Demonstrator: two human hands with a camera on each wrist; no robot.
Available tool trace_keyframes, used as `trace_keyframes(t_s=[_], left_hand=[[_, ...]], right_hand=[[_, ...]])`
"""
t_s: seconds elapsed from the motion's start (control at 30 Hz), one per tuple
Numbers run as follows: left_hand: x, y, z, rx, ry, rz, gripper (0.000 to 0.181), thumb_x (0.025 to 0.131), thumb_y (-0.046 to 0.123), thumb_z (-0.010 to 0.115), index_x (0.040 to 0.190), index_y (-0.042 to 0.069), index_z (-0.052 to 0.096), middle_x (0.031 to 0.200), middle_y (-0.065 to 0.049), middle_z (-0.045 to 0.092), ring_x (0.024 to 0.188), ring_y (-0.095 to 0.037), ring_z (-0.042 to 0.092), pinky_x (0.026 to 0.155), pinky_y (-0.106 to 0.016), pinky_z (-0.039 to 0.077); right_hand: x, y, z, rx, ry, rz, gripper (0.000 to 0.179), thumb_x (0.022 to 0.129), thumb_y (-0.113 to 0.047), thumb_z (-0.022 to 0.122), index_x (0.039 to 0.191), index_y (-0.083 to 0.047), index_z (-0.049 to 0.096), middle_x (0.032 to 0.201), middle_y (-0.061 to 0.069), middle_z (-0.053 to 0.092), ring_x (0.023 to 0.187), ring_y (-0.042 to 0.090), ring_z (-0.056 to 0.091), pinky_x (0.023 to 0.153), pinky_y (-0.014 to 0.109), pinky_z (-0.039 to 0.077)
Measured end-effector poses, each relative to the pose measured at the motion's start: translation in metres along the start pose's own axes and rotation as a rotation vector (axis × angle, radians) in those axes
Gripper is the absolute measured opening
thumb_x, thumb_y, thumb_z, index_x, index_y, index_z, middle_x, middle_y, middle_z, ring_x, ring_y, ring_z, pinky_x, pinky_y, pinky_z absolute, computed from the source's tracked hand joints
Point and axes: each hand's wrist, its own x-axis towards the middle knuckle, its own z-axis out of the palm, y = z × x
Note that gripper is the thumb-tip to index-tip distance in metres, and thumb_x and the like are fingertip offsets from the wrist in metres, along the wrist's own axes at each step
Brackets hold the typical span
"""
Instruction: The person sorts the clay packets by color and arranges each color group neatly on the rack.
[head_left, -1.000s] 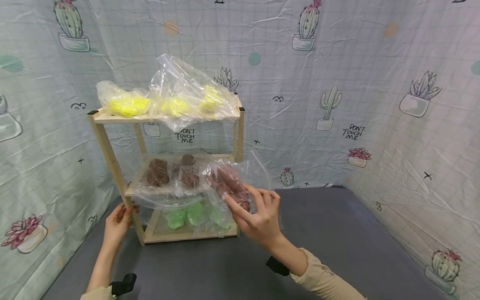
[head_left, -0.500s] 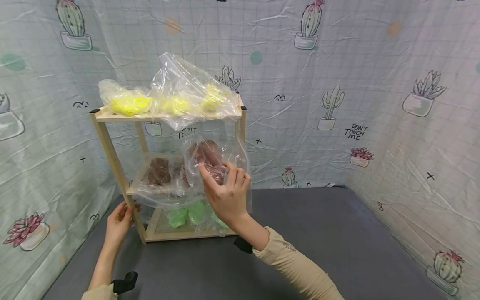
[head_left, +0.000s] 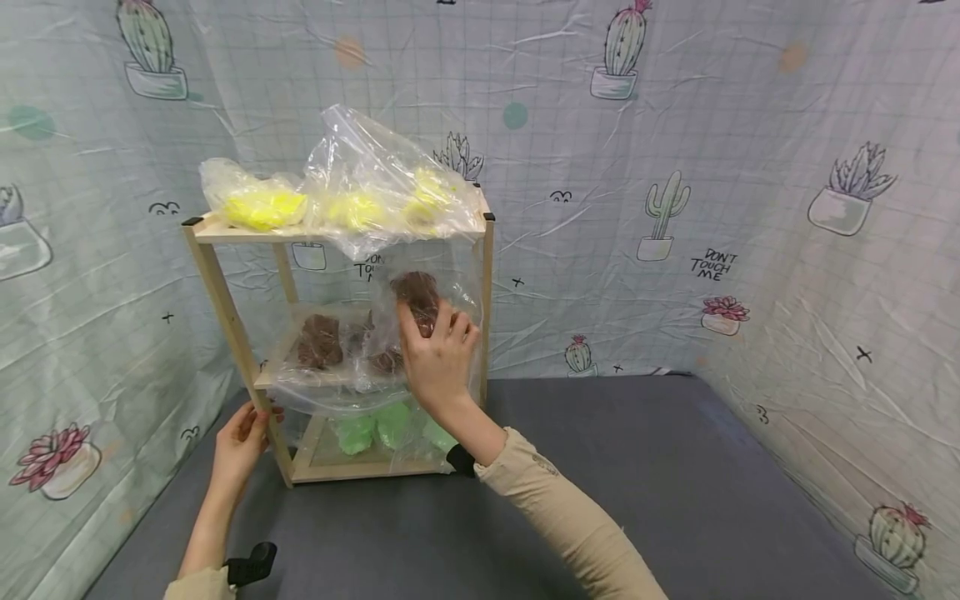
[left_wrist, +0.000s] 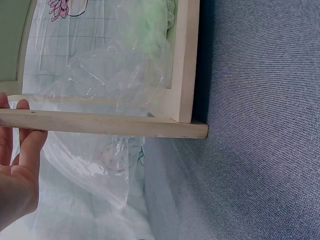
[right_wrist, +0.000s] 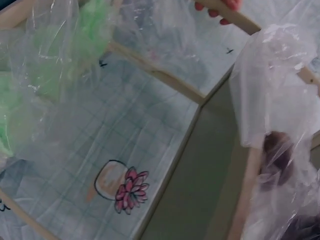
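Observation:
My left hand (head_left: 238,446) grips the front left post (head_left: 238,342) of a small wooden shelf rack; in the left wrist view its fingers (left_wrist: 31,145) wrap the post. My right hand (head_left: 438,362) holds a clear plastic bag with a dark brown lump (head_left: 415,287) in it, at the right part of the middle tier, below the top board. Left of it on that tier lie more bagged brown lumps, one brown lump (head_left: 320,340) farthest left. In the right wrist view, clear bags (right_wrist: 250,105) hang over the board edge; the right hand itself is out of that view.
Bags with yellow contents (head_left: 266,208) lie along the top tier, and bagged green pieces (head_left: 392,425) sit on the bottom one. The rack stands on a dark grey cloth surface (head_left: 637,483), with a cactus-print curtain (head_left: 570,150) behind and at both sides.
My right hand has carried the bag of brown contents leftward and inward, from in front of the rack's right side to the middle tier. The left hand stays on the post.

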Motion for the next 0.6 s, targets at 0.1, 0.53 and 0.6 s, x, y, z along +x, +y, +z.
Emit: trace_keyframes(t_s=[0.1,0.53,0.6], left_hand=[[0.0,0.0,0.0,0.013,0.003,-0.003,0.019,0.092,0.018,0.044,0.107,0.028,0.053,0.087,0.024,0.061,0.082,0.012,0.057,0.063,-0.007,0.045],[0.002,-0.008,-0.002,-0.06,-0.025,0.046,0.021,0.092,0.019,0.046,0.111,0.025,0.055,0.09,0.021,0.063,0.084,0.009,0.058,0.064,-0.008,0.046],[0.001,-0.002,0.0,-0.015,-0.005,0.009,0.022,0.092,0.02,0.045,0.112,0.023,0.053,0.088,0.023,0.061,0.082,0.011,0.057,0.064,-0.007,0.046]], right_hand=[[0.002,0.0,0.007,0.002,0.002,0.025,0.025,0.087,-0.03,0.053,0.112,-0.03,0.057,0.103,0.014,0.053,0.078,0.028,0.045,0.065,0.036,0.031],[-0.003,0.002,0.026,-0.064,0.05,0.057,0.014,0.082,-0.022,0.061,0.095,-0.021,0.064,0.092,0.011,0.055,0.072,0.027,0.05,0.061,0.036,0.038],[-0.005,0.003,0.029,-0.087,0.067,0.057,0.011,0.082,-0.022,0.061,0.092,-0.019,0.064,0.09,0.011,0.056,0.071,0.027,0.052,0.061,0.036,0.04]])
